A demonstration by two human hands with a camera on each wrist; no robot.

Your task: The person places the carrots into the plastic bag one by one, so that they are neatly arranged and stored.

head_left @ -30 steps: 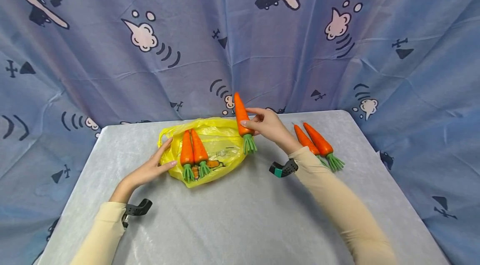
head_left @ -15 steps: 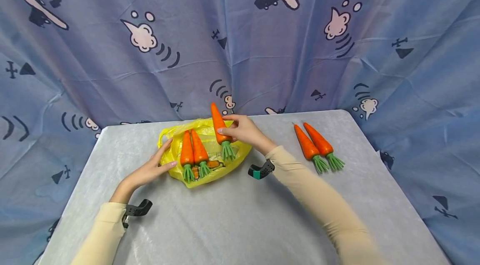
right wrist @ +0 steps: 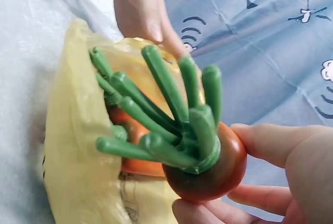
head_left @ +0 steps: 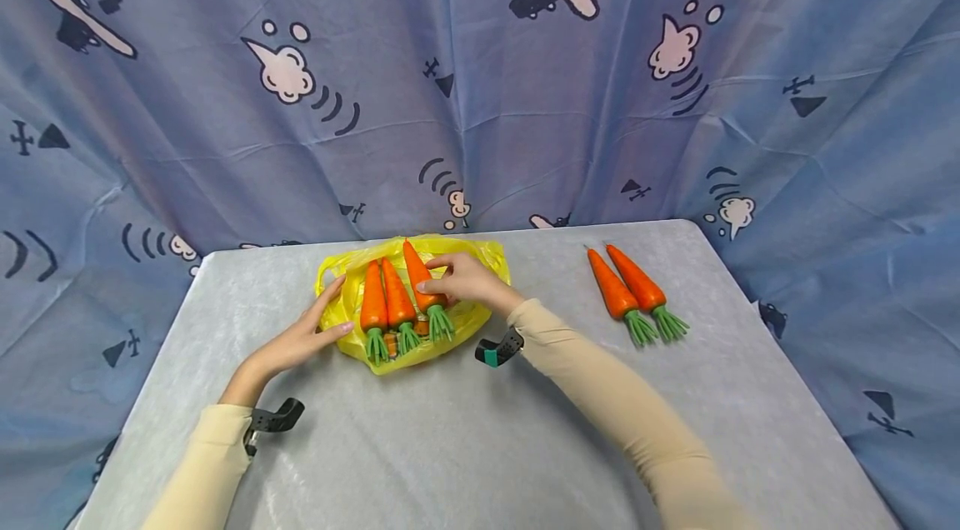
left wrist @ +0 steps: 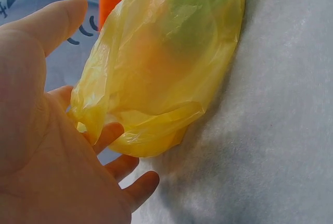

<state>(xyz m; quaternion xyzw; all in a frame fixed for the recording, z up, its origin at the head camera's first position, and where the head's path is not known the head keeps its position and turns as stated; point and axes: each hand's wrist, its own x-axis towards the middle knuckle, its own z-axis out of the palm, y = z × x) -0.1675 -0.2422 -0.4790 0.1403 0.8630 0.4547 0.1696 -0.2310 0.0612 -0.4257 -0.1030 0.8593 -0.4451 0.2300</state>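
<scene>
A yellow plastic bag (head_left: 471, 322) lies spread at the back left of the table with its mouth open. Two orange carrots with green stalks, a left carrot (head_left: 373, 297) and a right carrot (head_left: 397, 292), lie side by side in it. My right hand (head_left: 468, 280) pinches a third carrot (head_left: 417, 267) between thumb and fingers over the bag, tip pointing away; in the right wrist view its green stalks (right wrist: 203, 135) face the camera. At the bag's left edge my left hand (head_left: 300, 337) touches the plastic, thumb and fingers spread (left wrist: 140, 190).
Two more carrots, one nearer (head_left: 613, 288) and one farther right (head_left: 637, 280), lie together on the right of the grey-white table (head_left: 450, 447). Behind it hangs a blue curtain (head_left: 405, 97) with printed planes. Each wrist wears a black camera band, such as the left one (head_left: 277, 416).
My right hand has carried its carrot left and down, from the bag's right edge to beside the two carrots inside. My left hand has stayed in place.
</scene>
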